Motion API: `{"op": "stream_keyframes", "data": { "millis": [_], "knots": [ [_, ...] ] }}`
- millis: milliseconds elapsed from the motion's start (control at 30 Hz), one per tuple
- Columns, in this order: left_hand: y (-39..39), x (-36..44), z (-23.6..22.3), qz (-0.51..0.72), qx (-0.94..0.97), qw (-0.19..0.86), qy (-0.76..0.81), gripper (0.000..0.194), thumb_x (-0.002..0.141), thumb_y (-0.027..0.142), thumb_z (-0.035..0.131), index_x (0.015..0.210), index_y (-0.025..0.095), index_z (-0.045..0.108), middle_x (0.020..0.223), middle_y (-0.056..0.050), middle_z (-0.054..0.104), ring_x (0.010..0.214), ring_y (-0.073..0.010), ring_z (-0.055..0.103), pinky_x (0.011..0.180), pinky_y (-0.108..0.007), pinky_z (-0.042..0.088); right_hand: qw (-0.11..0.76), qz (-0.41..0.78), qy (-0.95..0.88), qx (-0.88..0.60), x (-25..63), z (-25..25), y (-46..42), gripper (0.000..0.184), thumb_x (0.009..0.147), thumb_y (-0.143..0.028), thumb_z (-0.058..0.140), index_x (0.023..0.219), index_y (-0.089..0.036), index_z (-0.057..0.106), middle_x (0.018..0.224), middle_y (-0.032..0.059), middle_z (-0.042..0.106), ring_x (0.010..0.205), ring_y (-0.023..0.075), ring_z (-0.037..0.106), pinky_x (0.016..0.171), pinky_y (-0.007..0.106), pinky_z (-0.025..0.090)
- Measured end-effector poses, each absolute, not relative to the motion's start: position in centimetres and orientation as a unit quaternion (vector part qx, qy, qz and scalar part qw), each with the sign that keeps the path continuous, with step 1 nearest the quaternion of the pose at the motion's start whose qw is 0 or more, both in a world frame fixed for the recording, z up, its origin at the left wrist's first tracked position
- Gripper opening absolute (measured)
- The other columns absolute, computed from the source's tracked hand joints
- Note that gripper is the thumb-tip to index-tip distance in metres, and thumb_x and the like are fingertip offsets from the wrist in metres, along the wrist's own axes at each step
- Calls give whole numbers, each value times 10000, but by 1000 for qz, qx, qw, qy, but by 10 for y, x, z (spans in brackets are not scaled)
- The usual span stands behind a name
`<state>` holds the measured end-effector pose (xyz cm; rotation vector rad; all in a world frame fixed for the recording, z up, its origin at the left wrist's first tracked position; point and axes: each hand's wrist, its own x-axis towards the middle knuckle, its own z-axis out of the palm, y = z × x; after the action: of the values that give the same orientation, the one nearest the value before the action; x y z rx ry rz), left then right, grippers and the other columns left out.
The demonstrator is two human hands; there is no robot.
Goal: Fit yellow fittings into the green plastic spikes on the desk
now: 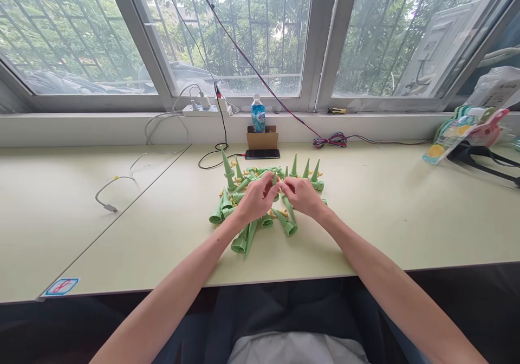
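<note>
My left hand (259, 195) is closed around a green plant watering spike (274, 179), whose pointed tip stands up between the fingers. Close against it, my right hand (304, 195) pinches at the side of the same spike; what lies between its fingertips is too small and covered to make out. Around both hands lies a pile of similar green cone-shaped spikes, some standing upright like the tall spike (226, 163), others on their sides with threaded open ends, such as the near spike (239, 243). Small yellow valve pieces (280, 213) show among them.
Behind the pile, a phone (262, 154) lies before a small cardboard box (262, 137) and a blue-labelled bottle (258, 114). A white cable (109, 207) crosses the table (385, 212) on the left. Bundled wires (331, 140) and a clear bottle (441, 144) are right.
</note>
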<state>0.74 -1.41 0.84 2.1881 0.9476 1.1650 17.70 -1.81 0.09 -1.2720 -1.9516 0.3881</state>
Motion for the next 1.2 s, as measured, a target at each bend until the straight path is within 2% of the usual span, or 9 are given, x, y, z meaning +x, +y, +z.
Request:
{"op": "stream_keyframes", "data": {
  "millis": [167,367,633,1033,1200],
  "knots": [
    [-12,8,8,431,786,255,363,167,932,372,496,925,204,495,681,5,566,561,-114,503,488,-212,394,411,179,-763,-466,178,1,-19,182,942,-340,477,882,-193,565,606,-25,549,537,122,445,567,250,337],
    [-10,6,12,456,745,275,401,176,929,373,493,878,205,473,623,37,541,473,-83,430,456,-201,355,419,192,-782,-420,177,1,-19,152,936,-308,502,955,-184,587,704,11,613,622,141,515,596,256,384],
    [-11,6,11,455,753,265,395,181,919,375,505,887,197,497,654,22,585,485,-84,452,461,-197,356,413,202,-788,-410,179,-3,-16,106,910,-261,525,871,-176,575,723,19,607,640,142,500,615,268,383],
    [-10,3,9,449,771,250,376,183,926,383,497,895,204,484,663,12,551,542,-102,437,452,-193,327,363,155,-815,-425,180,-6,-13,321,963,-286,401,653,-203,394,582,-31,402,554,115,319,551,252,274],
    [-11,4,10,447,777,243,371,189,925,386,506,881,205,472,646,17,522,547,-106,446,456,-194,336,341,149,-819,-436,180,-5,-15,317,976,-271,364,671,-199,410,585,-23,425,545,112,326,557,251,277]
  ]
}}
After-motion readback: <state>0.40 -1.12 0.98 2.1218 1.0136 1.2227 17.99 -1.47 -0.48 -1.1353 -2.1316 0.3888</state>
